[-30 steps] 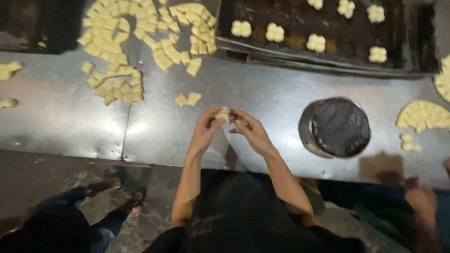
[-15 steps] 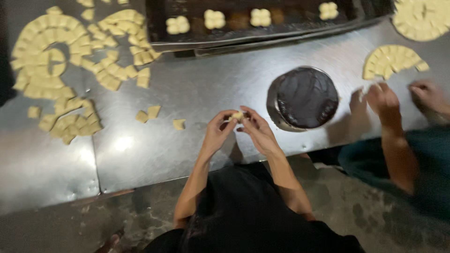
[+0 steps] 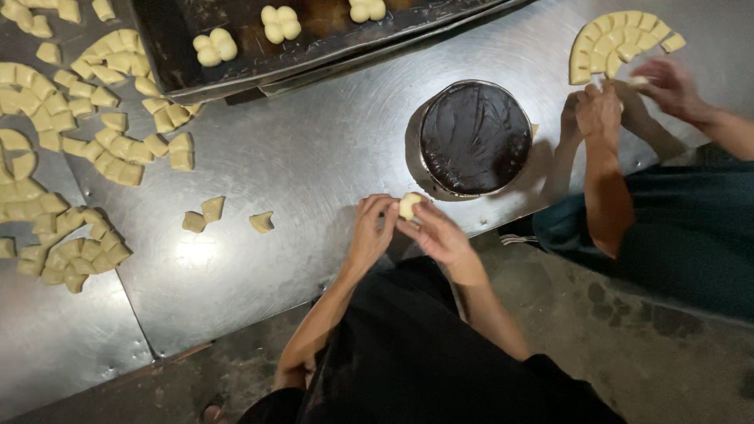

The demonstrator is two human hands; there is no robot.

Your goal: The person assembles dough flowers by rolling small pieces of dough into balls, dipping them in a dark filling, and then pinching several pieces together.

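A: Report the hands.

B: Left hand [image 3: 371, 229] and right hand [image 3: 434, 233] meet over the near edge of the steel tabletop [image 3: 314, 157]; fingers of both are curled closed around one small pale dough piece [image 3: 409, 206], pinched between the fingertips; the piece is held just above the surface, not lying on it.

A: Surroundings?

B: Round tin of dark filling [image 3: 475, 137] stands just beyond the hands, towards the far edge; three loose dough pieces [image 3: 212, 208] lie to the left of the left hand, apart from it; rows of cut dough [image 3: 118, 149] cover the left end; a dark baking tray [image 3: 181, 71] with shaped dough knots [image 3: 214, 48] sits along the far edge.

A: Obstructions?

B: A co-worker's hands [image 3: 601, 110] work at the right end beside a fan of dough wedges [image 3: 616, 43]; they are well apart from the held piece; the tin lies between.
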